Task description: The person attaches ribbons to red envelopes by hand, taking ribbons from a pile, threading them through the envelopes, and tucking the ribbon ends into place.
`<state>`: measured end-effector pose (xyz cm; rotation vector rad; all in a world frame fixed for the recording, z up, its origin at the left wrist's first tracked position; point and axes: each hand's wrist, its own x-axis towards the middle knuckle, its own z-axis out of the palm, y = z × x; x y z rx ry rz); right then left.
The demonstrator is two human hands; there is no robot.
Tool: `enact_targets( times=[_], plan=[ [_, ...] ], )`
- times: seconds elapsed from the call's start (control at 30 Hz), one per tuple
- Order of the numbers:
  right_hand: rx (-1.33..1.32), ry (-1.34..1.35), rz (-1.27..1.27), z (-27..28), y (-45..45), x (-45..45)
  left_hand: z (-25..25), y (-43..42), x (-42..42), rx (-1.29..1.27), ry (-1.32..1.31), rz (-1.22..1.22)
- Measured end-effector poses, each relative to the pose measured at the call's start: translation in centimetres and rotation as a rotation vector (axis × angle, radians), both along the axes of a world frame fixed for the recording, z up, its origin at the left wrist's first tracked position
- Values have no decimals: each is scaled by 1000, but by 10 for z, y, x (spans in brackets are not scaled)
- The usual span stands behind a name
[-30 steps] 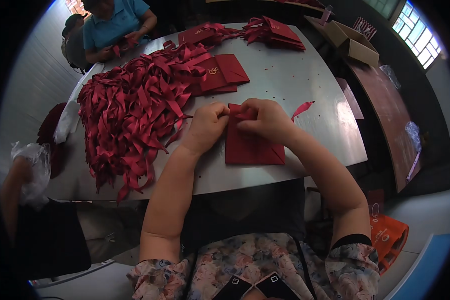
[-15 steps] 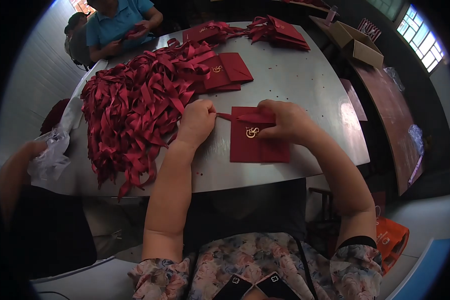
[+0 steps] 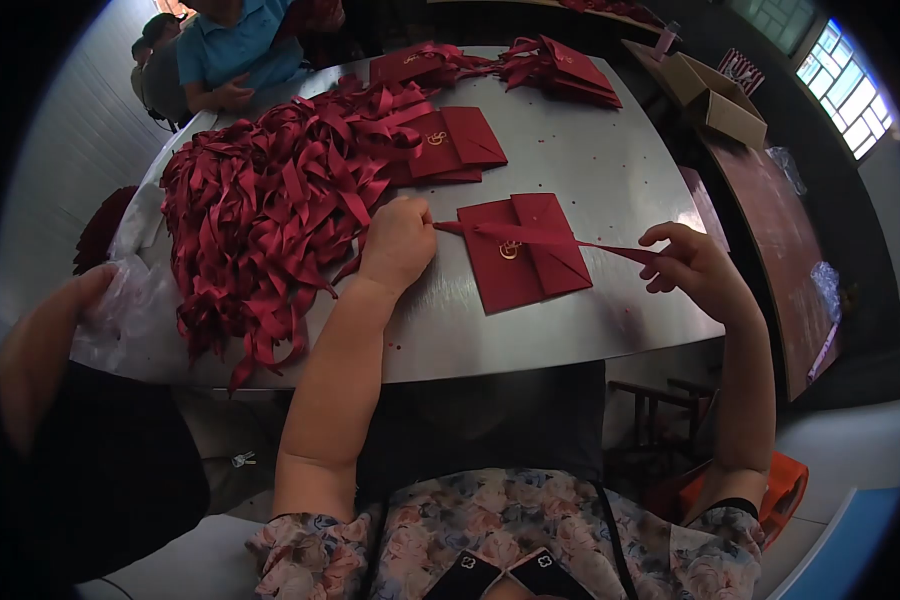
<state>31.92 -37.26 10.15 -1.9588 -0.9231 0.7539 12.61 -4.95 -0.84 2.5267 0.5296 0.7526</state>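
On metal table (image 3: 635,190), ribbon (image 3: 525,235) lay pulled straight across gift bag (image 3: 515,280)

Dark-red gift bag was flat near the table's front edge, slightly turned, gold lettering up, with the ribbon crossing its face. Left hand (image 3: 400,243) was curled into a fist, clamped on the ribbon's left end, just beside the bag. Right hand (image 3: 700,270) was raised off the bag's right side, thumb and fingertips together on the other end, remaining fingers bent loosely. Ribbon pile (image 3: 280,210) sat left of the left hand. Stacked bags (image 3: 460,145) lay beyond the work, touching the pile; more bags with ribbons (image 3: 570,72) were at the far edge. Co-worker in a blue shirt (image 3: 255,45) was across the table. At left, another person's hand (image 3: 95,288) touched clear plastic (image 3: 125,320).
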Motion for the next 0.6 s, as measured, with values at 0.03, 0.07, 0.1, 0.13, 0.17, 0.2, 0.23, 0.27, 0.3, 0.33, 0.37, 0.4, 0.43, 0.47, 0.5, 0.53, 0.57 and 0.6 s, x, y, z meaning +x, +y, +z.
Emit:
enact_targets(
  times=[0.03, 0.07, 0.1, 0.13, 0.17, 0.2, 0.23, 0.27, 0.3, 0.33, 0.37, 0.4, 0.43, 0.47, 0.5, 0.53, 0.57, 0.6],
  plan=[
    [5, 1, -4, 3, -2, 0, 0, -1, 0, 10, 3, 14],
    [60, 40, 27, 9, -4, 0, 1, -1, 1, 20, 7, 29],
    [115, 79, 59, 12, -6, 1, 0, -1, 1, 25, 8, 26],
    [264, 94, 84, 5, -6, 6, 0, -1, 2, 14, 3, 26],
    [269, 96, 82, 1, -2, 8, 0, 0, 2, 3, -1, 26],
    [406, 247, 43, -1, 4, 8, -1, 0, 4, 9, 1, 24],
    [543, 398, 5, -4, 10, 9, -2, 0, 5, -27, -27, 31],
    [619, 515, 11, -11, 17, 13, -2, 0, 5, -63, -54, 38],
    [625, 517, 13, -15, 27, 13, -2, 0, 4, -56, -52, 39],
    [729, 623, -5, -18, 38, 13, -1, 0, 2, -121, -62, 121],
    [832, 730, -24, -22, 46, 17, 0, -1, 2, -187, -72, 202],
    [845, 695, -15, -35, 52, 27, 5, -5, -1, -181, -68, 202],
    [848, 701, -17, -25, 56, 16, 14, -14, -7, -196, -14, 181],
    [860, 747, -25, -15, 62, 3, 22, -23, -12, -213, 42, 161],
    [869, 794, -32, -9, 66, -6, 28, -37, -17, -213, 50, 164],
    [849, 833, 114, -14, 65, -3, 33, -54, -22, -400, 157, 107],
    [847, 841, 115, -20, 67, -6, 34, -67, -23, -587, 261, 51],
    [726, 554, 127, -25, 69, -12, 32, -74, -22, -587, 265, 56]
  ],
)
